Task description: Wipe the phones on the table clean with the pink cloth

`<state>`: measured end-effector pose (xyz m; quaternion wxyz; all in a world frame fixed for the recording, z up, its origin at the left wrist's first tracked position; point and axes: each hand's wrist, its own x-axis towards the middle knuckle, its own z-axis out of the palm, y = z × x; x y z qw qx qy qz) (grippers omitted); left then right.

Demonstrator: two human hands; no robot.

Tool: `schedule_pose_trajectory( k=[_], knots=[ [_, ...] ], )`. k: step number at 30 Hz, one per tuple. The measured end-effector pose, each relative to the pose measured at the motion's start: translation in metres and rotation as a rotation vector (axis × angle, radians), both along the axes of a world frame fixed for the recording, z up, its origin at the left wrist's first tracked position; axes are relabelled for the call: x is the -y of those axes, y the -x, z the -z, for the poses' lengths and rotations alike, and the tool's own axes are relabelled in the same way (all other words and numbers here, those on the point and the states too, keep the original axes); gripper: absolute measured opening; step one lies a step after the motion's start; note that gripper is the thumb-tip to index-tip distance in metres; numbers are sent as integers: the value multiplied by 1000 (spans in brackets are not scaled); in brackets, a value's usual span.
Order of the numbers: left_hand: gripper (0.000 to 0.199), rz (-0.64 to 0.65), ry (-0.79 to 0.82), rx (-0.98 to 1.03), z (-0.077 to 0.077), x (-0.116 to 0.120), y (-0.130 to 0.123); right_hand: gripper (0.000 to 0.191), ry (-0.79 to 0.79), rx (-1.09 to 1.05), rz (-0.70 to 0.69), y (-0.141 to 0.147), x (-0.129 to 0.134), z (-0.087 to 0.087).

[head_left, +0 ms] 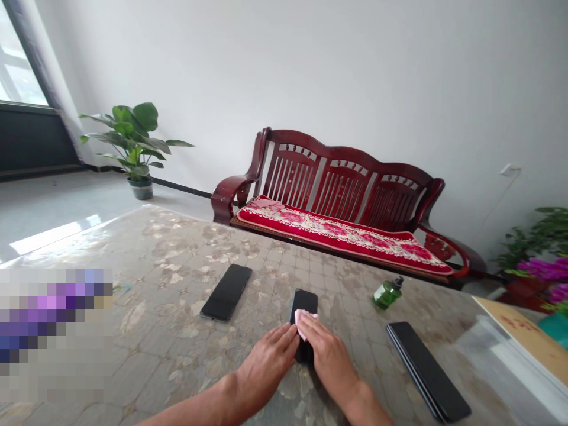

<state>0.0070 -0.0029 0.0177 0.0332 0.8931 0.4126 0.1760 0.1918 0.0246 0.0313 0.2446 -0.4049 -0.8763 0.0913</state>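
A black phone point(305, 297) lies on the patterned tabletop in front of me. My right hand point(331, 355) presses a small pink cloth point(302, 325) onto its screen, fingers bent over the cloth. Along the phone's left edge rests my left hand point(271, 360), its fingers straight, close together and touching the phone's side. Another black phone point(227, 293) lies to the left. On the right stands a green bottle point(387, 293) with a black pump top, and nearer the front lie black phones point(428, 371) that look stacked.
The table point(177, 260) has a floral cover. At its right edge are a tan box point(528, 337) and clear plastic. Behind it stands a dark red wooden bench point(341, 183) with a red cushion. A potted plant point(141, 188) is at the back left; purple flowers point(544, 269) are at right.
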Motion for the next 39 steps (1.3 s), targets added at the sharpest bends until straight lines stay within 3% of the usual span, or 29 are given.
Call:
schedule_pose_trajectory(
  k=[7, 9, 16, 21, 24, 26, 33, 37, 39],
  knots=[
    [34, -16, -16, -11, 7, -7, 0, 66, -38, -75, 78, 24, -58, 0],
    [34, -28, -11, 8, 6, -8, 0, 65, -34, -74, 75, 27, -57, 0],
    [39, -28, -3, 69, 3, -9, -2, 54, -27, -22, -14, 6, -15, 0],
    [30, -27, -17, 37, 10, -10, -1, 28, -8, -49, 72, 18, -45, -5],
    [29, -38, -23, 34, 11, -10, 0, 32, -10, -62, 81, 27, -54, -9],
    [26, -55, -12, 59, 10, -10, -1, 28, -5, -62, 81, 27, -47, -9],
    [7, -82, 169, 207, -9, -8, 4, 54, -11, -92, 6, 9, 8, 3],
    [25, -119, 262, 133, -32, -17, 12, 53, -97, -112, 28, 6, 15, 14],
    [22, -141, 261, 75, -43, -28, 16, 54, -141, -110, 17, 6, 14, 17]
  ],
)
